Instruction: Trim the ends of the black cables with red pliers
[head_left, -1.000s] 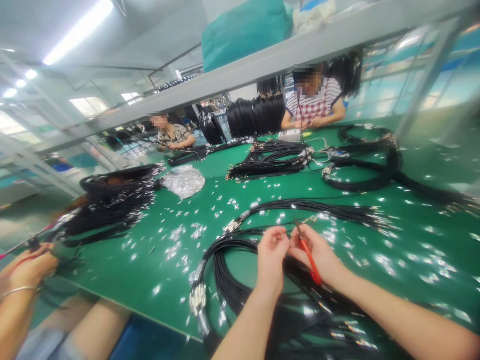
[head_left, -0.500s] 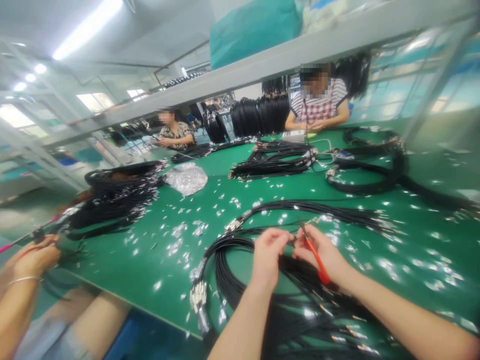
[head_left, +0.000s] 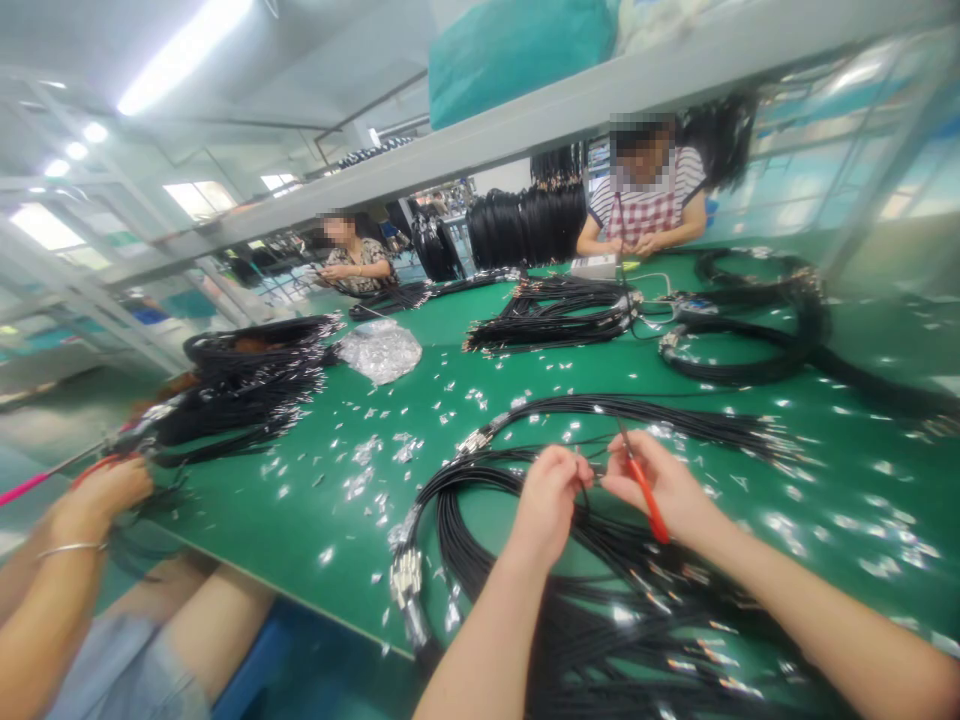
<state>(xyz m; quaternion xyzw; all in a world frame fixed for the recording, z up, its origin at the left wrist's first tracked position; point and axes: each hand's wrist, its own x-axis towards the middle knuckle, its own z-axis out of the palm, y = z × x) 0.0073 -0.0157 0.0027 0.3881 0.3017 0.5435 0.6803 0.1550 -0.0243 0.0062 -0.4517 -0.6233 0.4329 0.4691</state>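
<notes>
My left hand [head_left: 553, 495] is closed, its fingertips pinching the end of a black cable [head_left: 581, 510] above the bundle. Just to its right, my right hand [head_left: 664, 485] is closed around a slim red-handled cutting tool [head_left: 646, 495], whose dark narrow tip points up and away. The fingertips of both hands nearly meet at the cable end. Too small to make out is what lies between them. Beneath the hands spreads a coiled bundle of black cables [head_left: 480, 545] with bare, coppery and silvery ends; silver connectors [head_left: 406, 578] are gathered at its left.
Small shiny scraps [head_left: 364, 450] litter the green table [head_left: 300, 530]. More black cable bundles lie at left [head_left: 247, 385], behind [head_left: 555, 315] and right [head_left: 757, 360]. A clear plastic bag [head_left: 381, 350] lies at back left. A co-worker's hand [head_left: 112, 490] works at left; two people sit opposite.
The view has shifted slightly, moving the scene a little rightward. My hands stay over the bundle, fingertips slightly farther apart. The neighbour's hand at left has moved right and up.
</notes>
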